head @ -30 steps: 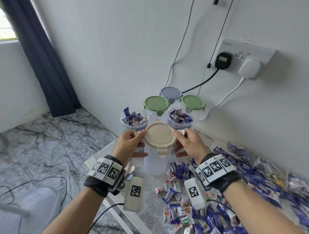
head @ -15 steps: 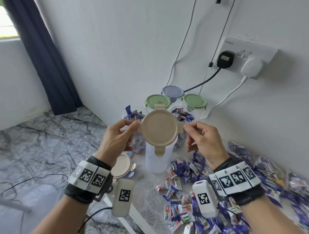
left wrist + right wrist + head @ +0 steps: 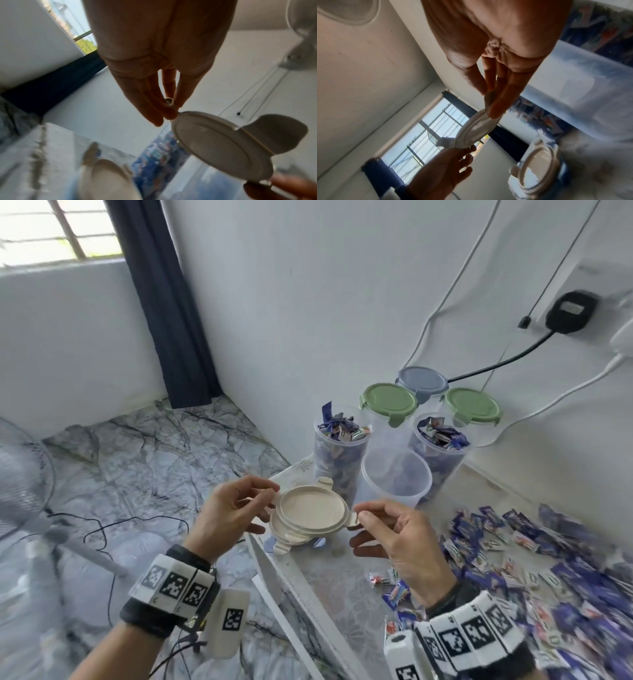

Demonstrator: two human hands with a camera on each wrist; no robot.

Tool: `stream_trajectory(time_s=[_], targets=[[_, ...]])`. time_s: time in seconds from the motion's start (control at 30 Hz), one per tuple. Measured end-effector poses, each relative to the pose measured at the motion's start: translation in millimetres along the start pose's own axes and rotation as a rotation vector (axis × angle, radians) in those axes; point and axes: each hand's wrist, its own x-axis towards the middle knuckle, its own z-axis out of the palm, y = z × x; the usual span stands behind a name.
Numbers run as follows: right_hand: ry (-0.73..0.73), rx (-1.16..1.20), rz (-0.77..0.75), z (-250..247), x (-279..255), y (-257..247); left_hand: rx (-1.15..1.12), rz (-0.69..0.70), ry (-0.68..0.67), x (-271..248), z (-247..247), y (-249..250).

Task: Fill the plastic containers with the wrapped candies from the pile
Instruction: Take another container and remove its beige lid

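A beige round lid (image 3: 310, 513) hangs level between my hands. My left hand (image 3: 270, 495) pinches its left tab and my right hand (image 3: 358, 517) pinches the right tab. The left wrist view shows the left hand (image 3: 171, 108) pinching the lid (image 3: 217, 146). The right hand (image 3: 491, 104) grips the lid (image 3: 476, 132) in the right wrist view. Behind the lid stands an open, empty clear container (image 3: 395, 477). Two uncovered containers (image 3: 342, 440) (image 3: 440, 440) are full of candies. The candy pile (image 3: 548, 559) covers the table's right side.
A second beige lid (image 3: 291, 541) lies under the held one at the table's near left corner (image 3: 274, 577). Three lidded containers, green (image 3: 388, 402), grey-blue (image 3: 423, 380) and green (image 3: 472, 405), stand by the wall. A fan (image 3: 24, 474) and cables are on the floor to the left.
Both hands lifted the beige lid off the clear container and carried it down and left, over the lid at the table corner. The container now stands uncovered.
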Motion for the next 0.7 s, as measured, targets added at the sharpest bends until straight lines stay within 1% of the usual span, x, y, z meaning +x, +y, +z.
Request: stream_trajectory(time_s=[0.17, 0.33, 0.5, 0.7], targets=[[0.019, -0.275, -0.018, 18, 25, 41, 0.380, 0.099, -0.014, 22, -7, -45], [-0.002, -0.503, -0.035, 26, 45, 67, 0.609, 0.081, 0.040, 46, -6, -68], [-0.041, -0.638, -0.057, 31, 55, 78, 0.689, 0.082, 0.019, 57, -3, -78], [-0.092, -0.760, -0.081, 32, 55, 78, 0.764, 0.111, 0.063, 59, -2, -87]])
